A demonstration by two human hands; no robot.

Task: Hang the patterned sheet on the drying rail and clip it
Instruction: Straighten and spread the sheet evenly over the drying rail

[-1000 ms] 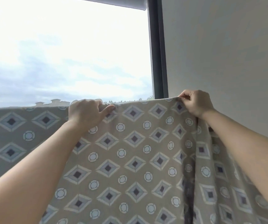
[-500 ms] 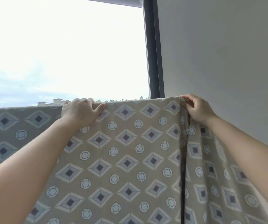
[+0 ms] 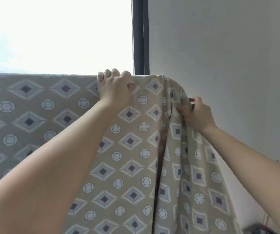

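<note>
Head view: I see the beige cotton sheet printed with grey diamonds and white rings draped over a straight horizontal line that runs across the frame at mid-height; the rail itself is hidden under the cloth, so I can't make it out. The cloth hangs flat on the left and bunches into vertical folds on the right, where its top corner curves down.

Left hand sits on the top edge, fingers curled over the far side, thumb on the near face; grip closed on the sheet at the fold line.

Right hand is lower and to the right, just beside the wall, pinching the gathered side edge between thumb and fingertips; grip closed on the sheet there too. Both forearms reach up from the bottom corners of the frame.

Behind: bright overexposed window upper left, dark vertical window frame in the middle, plain pale grey wall on the right. A blurred dark patch sits at the bottom right corner; can't tell what it is. I see no clips.
</note>
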